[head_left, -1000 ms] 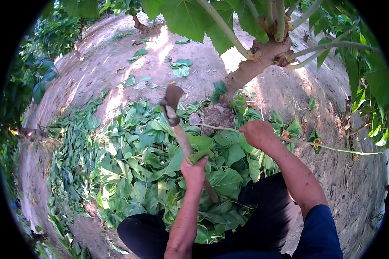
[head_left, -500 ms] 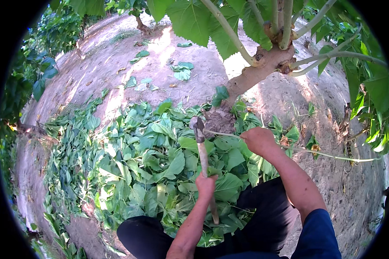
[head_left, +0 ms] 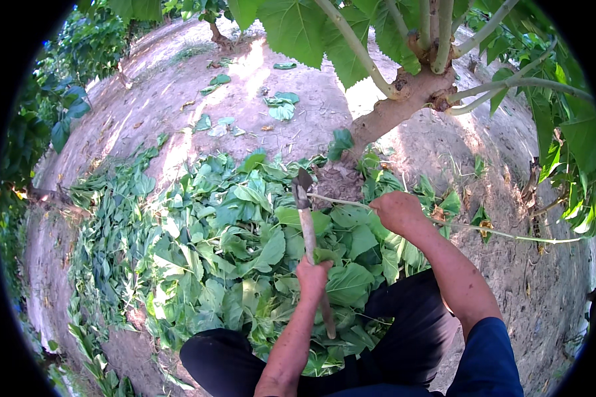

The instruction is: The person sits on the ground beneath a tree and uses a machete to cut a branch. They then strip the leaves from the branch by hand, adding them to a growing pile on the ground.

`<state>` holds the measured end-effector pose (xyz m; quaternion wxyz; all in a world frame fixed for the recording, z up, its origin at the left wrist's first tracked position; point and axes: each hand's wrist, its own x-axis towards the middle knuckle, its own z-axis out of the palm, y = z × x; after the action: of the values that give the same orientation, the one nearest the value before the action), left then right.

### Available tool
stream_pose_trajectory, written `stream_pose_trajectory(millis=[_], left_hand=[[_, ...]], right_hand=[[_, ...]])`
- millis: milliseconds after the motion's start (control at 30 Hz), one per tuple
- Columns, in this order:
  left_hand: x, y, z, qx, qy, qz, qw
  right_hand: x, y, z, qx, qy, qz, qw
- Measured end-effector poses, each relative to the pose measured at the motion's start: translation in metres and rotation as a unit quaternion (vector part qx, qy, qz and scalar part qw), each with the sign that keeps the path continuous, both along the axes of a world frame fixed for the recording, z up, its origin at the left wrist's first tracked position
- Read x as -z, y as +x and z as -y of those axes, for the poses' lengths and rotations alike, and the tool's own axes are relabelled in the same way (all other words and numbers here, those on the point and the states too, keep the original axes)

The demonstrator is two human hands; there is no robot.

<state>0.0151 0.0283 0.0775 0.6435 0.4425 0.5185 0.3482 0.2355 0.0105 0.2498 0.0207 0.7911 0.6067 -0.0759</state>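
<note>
My left hand [head_left: 312, 278] grips the wooden handle of a small hatchet [head_left: 304, 218], its dark metal head pointing away from me and resting at a thin bare twig [head_left: 483, 229]. My right hand [head_left: 396, 210] is closed around that twig, which runs from the hatchet head out to the right over the soil. Both hands are above a thick heap of cut green leaves [head_left: 232, 245] that lies in front of my dark trouser legs [head_left: 404, 331].
A pale tree trunk [head_left: 391, 112] rises just beyond the hatchet, with leafy shoots [head_left: 351, 40] overhead. Bare brown earth [head_left: 179, 106] lies around, with scattered leaves at the back. Green bushes [head_left: 66, 112] stand at the left edge and foliage [head_left: 576, 132] hangs at the right.
The hatchet came down from a raised, tilted position onto the twig near the trunk base. My left hand dropped with it; my right hand stayed on the twig.
</note>
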Motion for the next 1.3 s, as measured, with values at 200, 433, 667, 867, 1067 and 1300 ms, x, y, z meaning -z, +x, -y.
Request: stream_pose_trajectory(millis=[200,433,667,867,1067,1300], left_hand=[[0.006,0.0,0.004,-0.008,0.017,-0.021,1.0],[-0.069,-0.002,-0.026,-0.047,0.07,0.078,0.993],[0.032,-0.009,0.006,0.019,0.015,-0.074,0.997],[0.017,-0.004,0.009,0.015,-0.045,-0.024,0.999],[0.009,-0.003,-0.007,-0.018,0.007,0.001,1.0],[0.019,-0.008,0.009,0.042,0.017,-0.052,0.998]], right_hand=[[0.004,0.002,0.002,0.0,0.006,0.003,1.0],[0.01,0.008,0.003,-0.006,0.019,-0.003,1.0],[0.007,-0.003,0.0,0.005,0.003,0.009,1.0],[0.008,0.004,-0.001,0.016,-0.024,0.006,1.0],[0.008,0.005,-0.002,0.01,-0.02,0.007,1.0],[0.012,0.002,0.001,0.0,0.001,-0.007,1.0]])
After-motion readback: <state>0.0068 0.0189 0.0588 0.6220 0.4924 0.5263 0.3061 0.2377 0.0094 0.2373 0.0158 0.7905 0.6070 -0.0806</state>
